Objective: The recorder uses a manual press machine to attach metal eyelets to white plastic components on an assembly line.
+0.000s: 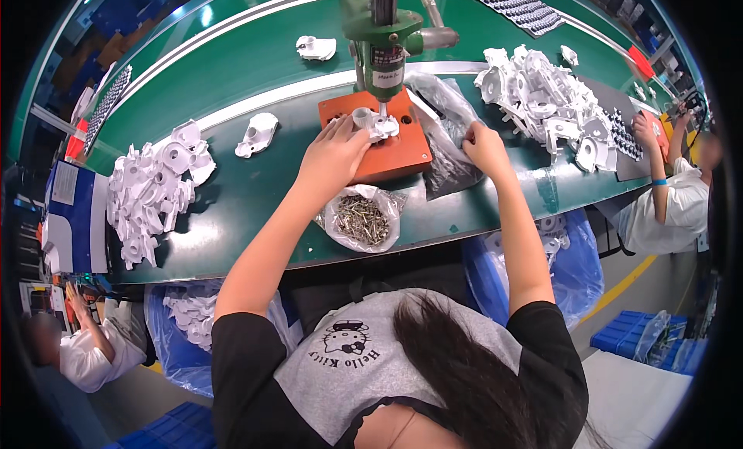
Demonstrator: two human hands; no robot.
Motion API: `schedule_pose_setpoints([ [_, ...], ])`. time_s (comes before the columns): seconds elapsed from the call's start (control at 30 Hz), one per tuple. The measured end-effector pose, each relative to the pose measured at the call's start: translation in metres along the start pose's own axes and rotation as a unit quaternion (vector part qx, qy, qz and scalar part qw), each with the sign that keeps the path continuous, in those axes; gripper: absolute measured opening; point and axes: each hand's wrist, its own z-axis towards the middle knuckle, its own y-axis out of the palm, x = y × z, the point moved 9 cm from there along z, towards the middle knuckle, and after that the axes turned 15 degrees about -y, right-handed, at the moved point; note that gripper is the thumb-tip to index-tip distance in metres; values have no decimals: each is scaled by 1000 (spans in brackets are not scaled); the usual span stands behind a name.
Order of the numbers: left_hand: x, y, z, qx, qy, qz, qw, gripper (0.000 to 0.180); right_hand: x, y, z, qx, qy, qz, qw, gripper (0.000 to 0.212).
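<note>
Below the orange press base [387, 151], a clear bag [364, 217] holds metal screws. Left hand [334, 157] pinches a white moulded plastic part [378, 124] on the base; right hand [484, 146] fingers curl into a dark bag [449, 151].

White parts pile [155, 190] lies left, a bigger pile [546, 105] far right. Screw bag [361, 218] sits near; two loose parts [257, 133] [316, 47] lie farther off.
</note>
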Motion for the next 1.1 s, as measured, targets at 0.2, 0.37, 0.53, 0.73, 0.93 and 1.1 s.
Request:
schedule_pose_setpoints([
  [0.2, -5, 3, -4, 13, 0, -13, 1000, 14, -9, -18, 5, 28, 37, 123, 991, 20],
  [0.37, -8, 9, -5, -25, -8, -31, 999, 16, -29, -32, 13, 73, 42, 182, 980, 24],
  [0.53, -5, 11, -12, -26, -24, -56, 998, 26, -78, -11, 37, 59, -5, 366, 929, 12],
  [0.73, -8, 14, -15, -14, -38, -69, 997, 36, -129, 9, 62, 14, -134, 293, 946, 23],
  [0.93, -12, 16, -16, 2, -44, -75, 996, 37, -116, 25, 61, 15, -71, 336, 939, 23],
  [1.1, -14, 14, -16, 15, -51, -92, 994, 38, -124, 30, 66, 2, -109, 267, 957, 19],
])
